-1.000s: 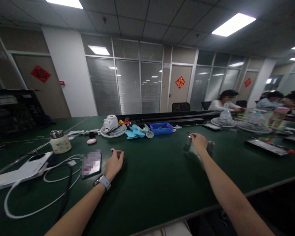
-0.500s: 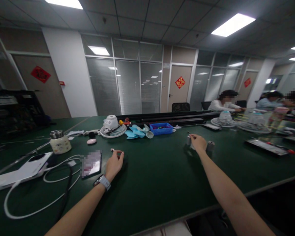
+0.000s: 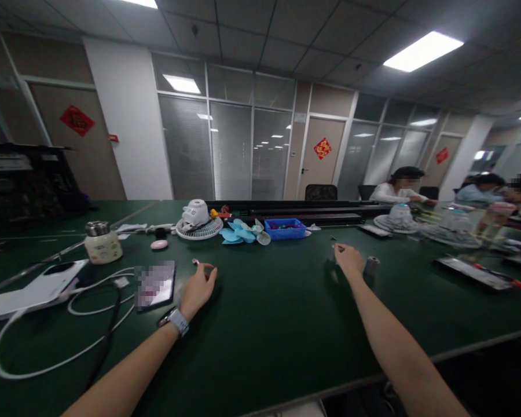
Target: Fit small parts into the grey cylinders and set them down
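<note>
My left hand (image 3: pixel 198 288), with a watch on the wrist, rests on the green table (image 3: pixel 269 324) with fingers loosely curled and nothing plainly in them. A tiny pink-and-silver part (image 3: pixel 195 262) lies just beyond its fingertips. A phone (image 3: pixel 156 284) lies just to its left. My right hand (image 3: pixel 348 258) reaches far forward, fingers closed over a small object I cannot make out. A small grey cylinder (image 3: pixel 371 265) stands right beside it, and another grey piece (image 3: pixel 332 252) peeks out on its left.
At the back stand a white fan motor on its grille (image 3: pixel 198 222), light blue fan blades (image 3: pixel 238 233) and a blue bin (image 3: pixel 285 228). A cream jar (image 3: pixel 99 242), a white device (image 3: pixel 39 288) with cables (image 3: pixel 61 359) lie left. Other people sit at the far right (image 3: pixel 399 186).
The view has shifted slightly, so everything sits a little lower and left. My right hand has drawn a little nearer the grey cylinder. The left hand has barely moved.
</note>
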The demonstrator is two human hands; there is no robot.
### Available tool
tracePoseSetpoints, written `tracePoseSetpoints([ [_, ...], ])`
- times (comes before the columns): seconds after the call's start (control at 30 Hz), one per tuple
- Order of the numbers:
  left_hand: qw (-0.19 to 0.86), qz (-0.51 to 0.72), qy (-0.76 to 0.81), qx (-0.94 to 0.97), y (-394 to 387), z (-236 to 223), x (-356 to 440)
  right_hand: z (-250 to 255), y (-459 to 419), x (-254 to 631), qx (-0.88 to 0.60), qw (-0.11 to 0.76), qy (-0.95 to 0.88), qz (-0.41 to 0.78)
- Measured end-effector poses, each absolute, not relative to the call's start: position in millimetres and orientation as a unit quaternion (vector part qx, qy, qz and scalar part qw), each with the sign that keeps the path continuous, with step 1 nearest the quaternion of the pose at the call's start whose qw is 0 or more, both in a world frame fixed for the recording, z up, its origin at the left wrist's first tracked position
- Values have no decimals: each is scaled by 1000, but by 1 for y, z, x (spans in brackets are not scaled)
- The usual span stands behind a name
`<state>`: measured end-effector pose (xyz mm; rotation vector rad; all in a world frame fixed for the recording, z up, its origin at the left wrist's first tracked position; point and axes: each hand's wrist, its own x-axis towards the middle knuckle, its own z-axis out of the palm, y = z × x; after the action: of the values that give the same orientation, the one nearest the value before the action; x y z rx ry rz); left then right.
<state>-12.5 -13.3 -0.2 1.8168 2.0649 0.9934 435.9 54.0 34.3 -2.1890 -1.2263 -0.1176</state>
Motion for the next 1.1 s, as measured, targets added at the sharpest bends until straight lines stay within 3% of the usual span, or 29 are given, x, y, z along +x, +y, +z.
tracePoseSetpoints([
  [0.23, 106, 326, 701, 625, -13, -2, -14, 22, 57, 437, -824, 286, -484, -65],
  [0.47, 106, 332, 695, 629, -12, -3, -14, 11, 64, 442, -801, 333, -496, -29],
  [0.6, 112, 348, 689, 626, -12, -4, -14, 20, 57, 380, -717, 383, -582, -17],
  [0.83, 117, 399, 639, 647, -16, -1, -7, 19, 9, 210, -466, 397, -776, 151],
  [1.1, 134, 465, 528, 698, -28, 14, 7, 4, -7, 171, -465, 377, -782, 174],
])
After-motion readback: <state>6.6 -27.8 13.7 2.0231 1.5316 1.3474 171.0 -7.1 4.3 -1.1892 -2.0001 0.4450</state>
